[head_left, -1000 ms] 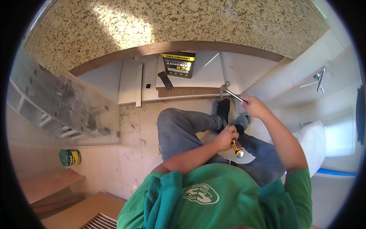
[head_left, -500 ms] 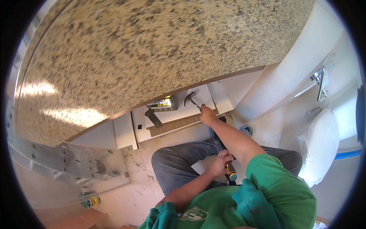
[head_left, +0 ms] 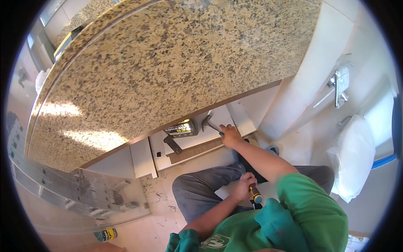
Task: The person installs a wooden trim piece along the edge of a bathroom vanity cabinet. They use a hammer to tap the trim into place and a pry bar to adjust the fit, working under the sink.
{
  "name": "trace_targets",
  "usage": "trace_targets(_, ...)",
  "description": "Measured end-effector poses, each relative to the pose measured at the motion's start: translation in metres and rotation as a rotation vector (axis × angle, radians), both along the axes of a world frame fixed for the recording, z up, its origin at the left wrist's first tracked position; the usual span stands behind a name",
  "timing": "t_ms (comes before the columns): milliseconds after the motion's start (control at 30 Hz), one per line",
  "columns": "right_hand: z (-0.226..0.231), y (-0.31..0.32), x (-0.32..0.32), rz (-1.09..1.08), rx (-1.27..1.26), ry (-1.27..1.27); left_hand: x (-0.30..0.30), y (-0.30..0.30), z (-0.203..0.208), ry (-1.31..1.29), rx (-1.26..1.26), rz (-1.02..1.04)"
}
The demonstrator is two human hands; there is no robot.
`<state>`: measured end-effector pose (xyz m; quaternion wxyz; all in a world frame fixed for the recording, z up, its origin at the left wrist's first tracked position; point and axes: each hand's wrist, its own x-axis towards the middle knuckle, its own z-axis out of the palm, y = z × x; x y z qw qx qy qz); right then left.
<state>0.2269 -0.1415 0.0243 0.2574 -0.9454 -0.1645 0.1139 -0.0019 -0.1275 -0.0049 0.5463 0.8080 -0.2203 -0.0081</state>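
Observation:
Under the stone counter, my right hand (head_left: pixel 231 136) is closed round the handle end of a claw hammer (head_left: pixel 207 122). The hammer's dark head points left, over a white panel (head_left: pixel 219 116) in the cabinet opening. In my lap, my left hand (head_left: pixel 245 187) grips a hand tool (head_left: pixel 255 194) with a dark and yellow handle and a teal butt end. Its working end is hidden, so I cannot tell its kind. Left of the hammer stands a black and yellow adhesive container (head_left: pixel 184 128). A dark block-shaped object (head_left: pixel 172 145) lies in front of it.
A speckled granite counter (head_left: pixel 180 63) overhangs the work spot. A brown wood-look strip (head_left: pixel 196 151) lies along the cabinet's front. To the left are an aluminium ladder (head_left: pixel 63 191) and a green and yellow can (head_left: pixel 105 235). A plastic-covered white object (head_left: pixel 354 159) is at right.
My view has shifted, so the scene sits lower in the picture. The hammer's head has swung slightly left relative to the adhesive container. My left hand keeps its hold on the tool.

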Motion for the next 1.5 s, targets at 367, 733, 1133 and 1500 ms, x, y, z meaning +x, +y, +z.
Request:
trace_targets(367,0.105,-0.213,-0.242,-0.526,0.799,0.878,-0.015,-0.015,0.044,-0.352,0.124,0.168)
trace_targets(733,0.156,-0.187,-0.342,-0.359,1.094,1.001,-0.057,-0.033,0.12,-0.811,0.139,0.227)
trace_targets(1133,0.097,-0.232,-0.306,-0.321,0.75,-0.166,-0.05,-0.043,0.157,-0.604,0.058,0.299)
trace_targets(1500,0.065,-0.221,-0.154,-0.48,0.782,0.097,0.123,-0.058,0.184,-0.001,-0.163,0.361)
